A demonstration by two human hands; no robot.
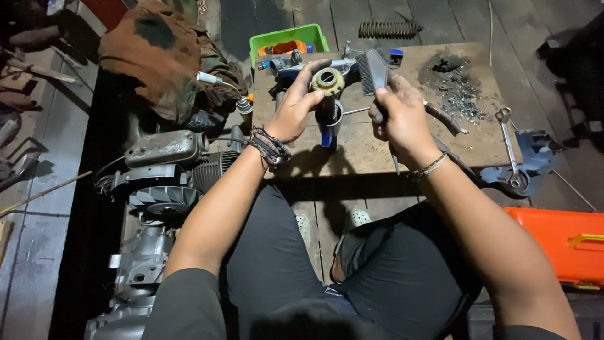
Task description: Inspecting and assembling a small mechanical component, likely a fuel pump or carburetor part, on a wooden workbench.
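Left hand (296,110), one: fingers curled around a small metal engine part (328,82), round cream-coloured face with a dark centre hole turned up toward the camera, held above the wooden board (377,148). Dark corded bracelets at that wrist.

Right hand (399,116), one: closed on the handle of a wire brush (375,70), bristle head up and just beside the part, close to touching it. Thin chain bracelet at that wrist.

Handling, judged: the part is cast metal, stiff, dense for its size, likely greasy and so apt to slip; best gripped around the body as now, thumb and fingers on opposite sides, leaving the round face bare. The brush is light and rigid; hold low on the handle, clear of the bristles.

Count of things about:
- Wooden board, one, across the floor in front of the knees.
- Pile of dark grit (453,85), one, on the board's far right.
- Combination spanner (508,148), one, lying at the board's right edge.
- Green plastic tray (288,39), one, beyond the board, orange item inside.
- Coil spring (387,29), one, on the floor planks beyond.
- Engine block with cooling fins (165,182), one, on the floor left of the legs.
- Orange case (563,242), one, lower right.
- Blue-capped metal parts (327,126) under the held piece; number cannot be told.
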